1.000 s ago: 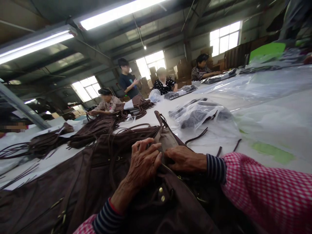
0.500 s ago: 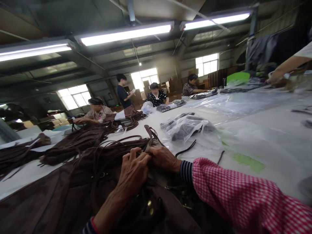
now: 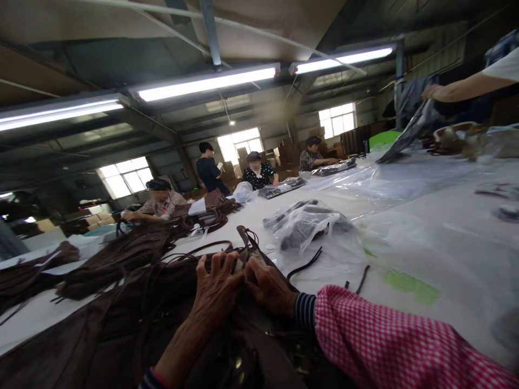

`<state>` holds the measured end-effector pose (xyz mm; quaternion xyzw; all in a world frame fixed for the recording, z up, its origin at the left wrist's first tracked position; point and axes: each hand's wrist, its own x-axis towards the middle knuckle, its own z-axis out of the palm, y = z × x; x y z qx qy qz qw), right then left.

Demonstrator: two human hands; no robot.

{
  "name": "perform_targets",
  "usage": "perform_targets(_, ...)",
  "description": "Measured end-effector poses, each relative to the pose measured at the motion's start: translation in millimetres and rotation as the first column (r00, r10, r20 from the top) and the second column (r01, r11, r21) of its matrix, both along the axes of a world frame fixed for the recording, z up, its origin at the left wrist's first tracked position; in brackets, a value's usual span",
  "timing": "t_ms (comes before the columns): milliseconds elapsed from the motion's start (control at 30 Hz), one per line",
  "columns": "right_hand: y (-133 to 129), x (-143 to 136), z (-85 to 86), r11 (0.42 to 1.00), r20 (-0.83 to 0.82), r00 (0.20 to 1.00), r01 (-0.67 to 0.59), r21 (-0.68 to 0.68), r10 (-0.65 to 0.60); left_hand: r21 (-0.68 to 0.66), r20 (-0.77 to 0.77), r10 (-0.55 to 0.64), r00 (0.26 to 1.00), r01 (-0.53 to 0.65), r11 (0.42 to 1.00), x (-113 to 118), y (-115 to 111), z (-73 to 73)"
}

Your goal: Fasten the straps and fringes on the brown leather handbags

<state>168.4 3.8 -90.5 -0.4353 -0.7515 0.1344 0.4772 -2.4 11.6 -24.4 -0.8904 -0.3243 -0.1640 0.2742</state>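
A dark brown bag [image 3: 109, 319] with long thin straps and brass-coloured fittings lies in front of me. My left hand [image 3: 214, 286] is on its upper edge, with curled fingers gripping the material. Right beside it, my right hand [image 3: 270, 286] pinches the same edge, thumb and forefinger close to the left fingertips. A brown strap end [image 3: 244, 236] sticks up just beyond the hands. Whatever lies exactly between the fingertips is hidden.
More brown bags [image 3: 117, 265] are heaped to the left. A clear plastic bag with dark contents [image 3: 310, 224] sits ahead on the white table [image 3: 405, 227]. Several co-workers are along the far side; at right a person's arm [image 3: 462, 93] holds up a plastic-wrapped dark item [image 3: 409, 132].
Both my hands stay at the bag's edge, with only small finger shifts. My view has tilted slightly upward. At right, the co-worker's arm has risen from the table, lifting the wrapped item.
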Motion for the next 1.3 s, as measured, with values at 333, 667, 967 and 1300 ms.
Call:
perform_targets(333,-18,23,13.9,0.996,0.241,0.967,-0.088,-0.004,0.086,-0.286,0.116,-0.124,0.985,0.152,0.946,-3,15,-14.8)
perform_targets(667,-51,185,44.2,0.766,0.727,0.550,0.641,-0.052,-0.411,-0.283,0.216,-0.138,0.967,0.197,0.939,-1,17,-24.8)
perform_targets(967,-18,199,44.7,0.799,0.635,0.677,0.581,-0.151,-0.372,-0.275,0.172,-0.085,0.982,0.130,0.953,0,22,-31.2)
perform_targets(1300,-131,188,95.3,0.927,0.144,0.931,0.353,-0.125,-0.335,-0.260,0.166,-0.096,0.981,0.137,0.956,0,21,-33.0)
